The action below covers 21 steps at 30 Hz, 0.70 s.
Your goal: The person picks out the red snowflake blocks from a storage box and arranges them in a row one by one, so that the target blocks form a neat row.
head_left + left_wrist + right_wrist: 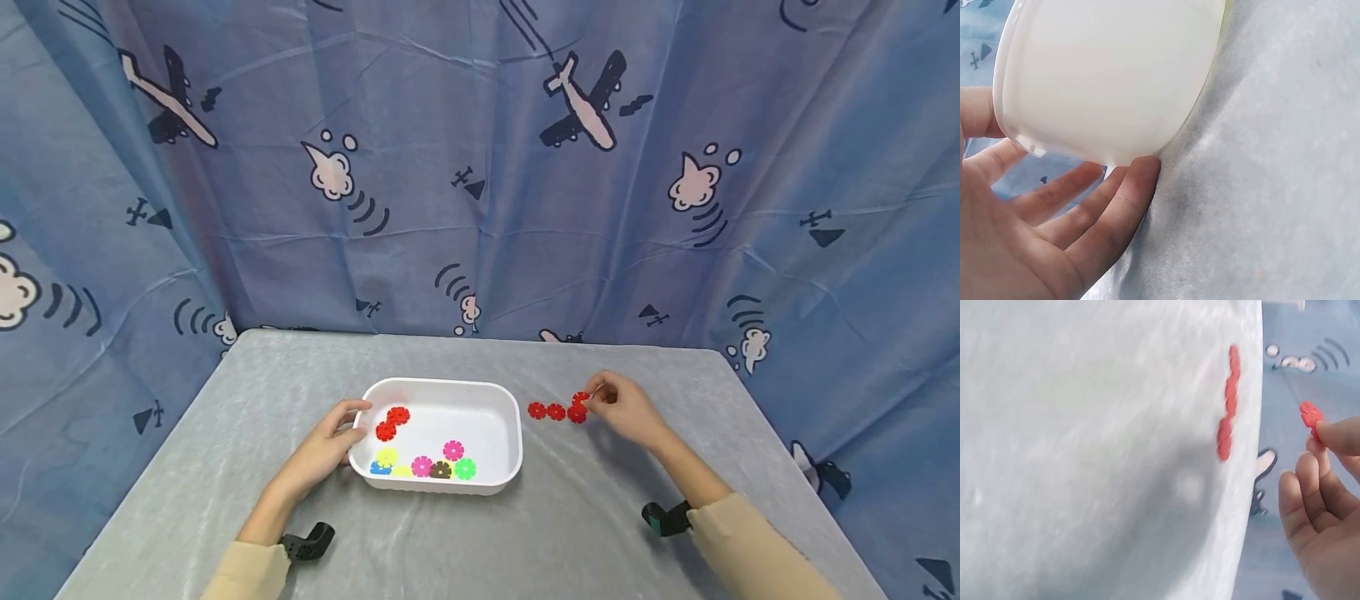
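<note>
My left hand (322,448) holds the left end of a white plastic tray (442,385), with fingertips on the rim and other fingers (1132,194) against the outer wall. Between thumb and forefinger, my right hand (626,410) pinches a red flower-shaped disc (1310,414). Just below it in the head view, three more red discs (556,412) form a row on the table, right of the tray. Inside the tray, a few red discs (386,431) sit at the left. Along its near side are yellow, blue, pink (453,450), brown and green (465,469) discs.
A grey cloth covers the table (420,550). Behind it hangs a blue curtain (420,208) printed with planes and clouds. Each wrist carries a dark camera mount, one at the left wrist (309,543) and one at the right wrist (667,520).
</note>
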{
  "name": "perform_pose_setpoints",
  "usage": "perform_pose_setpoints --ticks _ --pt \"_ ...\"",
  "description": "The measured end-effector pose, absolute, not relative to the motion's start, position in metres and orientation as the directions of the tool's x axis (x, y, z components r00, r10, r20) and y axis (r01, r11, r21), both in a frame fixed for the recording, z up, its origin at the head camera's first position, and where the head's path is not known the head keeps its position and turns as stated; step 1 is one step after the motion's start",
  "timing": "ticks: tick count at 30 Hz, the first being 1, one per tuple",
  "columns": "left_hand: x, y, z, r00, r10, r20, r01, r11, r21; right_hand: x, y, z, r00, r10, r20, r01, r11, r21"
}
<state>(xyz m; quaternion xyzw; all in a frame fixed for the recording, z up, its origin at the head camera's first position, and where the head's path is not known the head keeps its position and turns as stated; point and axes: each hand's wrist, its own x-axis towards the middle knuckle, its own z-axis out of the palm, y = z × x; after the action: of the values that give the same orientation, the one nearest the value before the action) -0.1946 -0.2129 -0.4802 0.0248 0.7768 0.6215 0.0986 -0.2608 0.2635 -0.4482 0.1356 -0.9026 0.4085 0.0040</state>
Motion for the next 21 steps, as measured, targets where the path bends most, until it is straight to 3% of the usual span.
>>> perform_pose_setpoints --ticks 21 --pt "-0.196 -0.213 -0.481 -0.982 0.152 -0.109 -0.072 0.232 0.97 -0.277 0.294 -0.482 -0.98 -0.196 -0.042 -0.101 0.664 -0.741"
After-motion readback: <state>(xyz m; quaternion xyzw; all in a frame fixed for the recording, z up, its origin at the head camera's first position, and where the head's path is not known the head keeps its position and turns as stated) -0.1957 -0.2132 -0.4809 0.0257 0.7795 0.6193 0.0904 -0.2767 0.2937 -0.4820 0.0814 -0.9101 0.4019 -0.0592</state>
